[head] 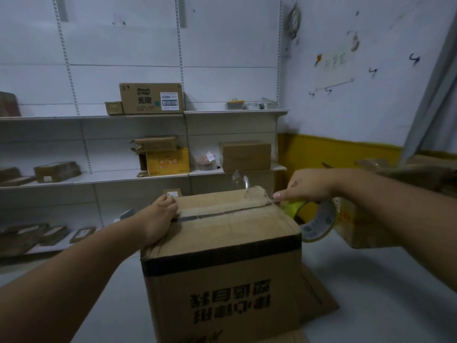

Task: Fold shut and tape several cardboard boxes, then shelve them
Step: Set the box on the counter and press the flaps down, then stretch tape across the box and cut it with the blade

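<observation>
Fingers (170,203), left hand (158,220): we see them held close together and laid flat on the lid of the box (222,268), tips at its far left edge; the palm presses the flap down beside the centre seam.
Fingers (280,195), right hand (308,186): we find them curled round the tape roll (319,224), with one fingertip stretched out to the lid's far right corner, where it touches the torn cardboard edge.
Box position: it stands between the two hands, directly under the left one and just left of the right one, on a sheet of flat cardboard (319,293) over a pale grey surface (383,280).
Box material: brown corrugated card, square-edged, creased and scuffed. A black band runs round it below the lid, and black printed characters read upside down on the near side.
Tape strip (217,211): glossy and clear, it lies along the seam from the left thumb towards the right corner; we cannot tell whether it joins the roll.
Tape roll: a ring with a printed paper core and a yellowish-green translucent winding. It hangs beneath the right hand, beside the box's right edge.
Shelves (138,176): white metal boards on slotted uprights, carrying several brown boxes and one yellow carton (168,161).
Wall (371,107): white above, with a yellow band (333,149) low at the right.
</observation>
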